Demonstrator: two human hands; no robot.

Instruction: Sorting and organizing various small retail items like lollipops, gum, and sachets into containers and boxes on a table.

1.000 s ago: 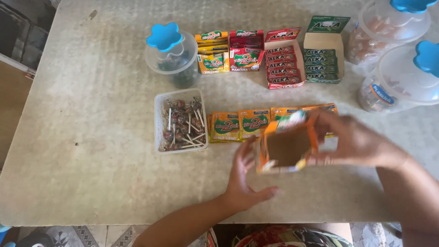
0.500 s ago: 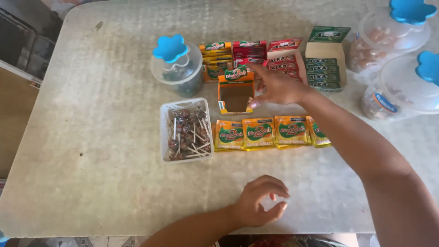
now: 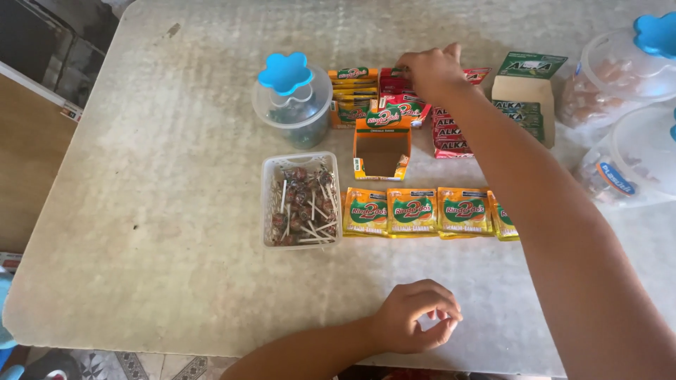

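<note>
Right fingers: bent down onto the red packs, grip unclear
Right hand: behind orange box
Left hand: loosely curled, holding nothing, on table

Right hand is stretched far across the table, fingers down on the red candy boxes. Just below them the empty orange display box stands open. Left hand rests loosely curled at the near edge, below the row of orange packets.
</note>
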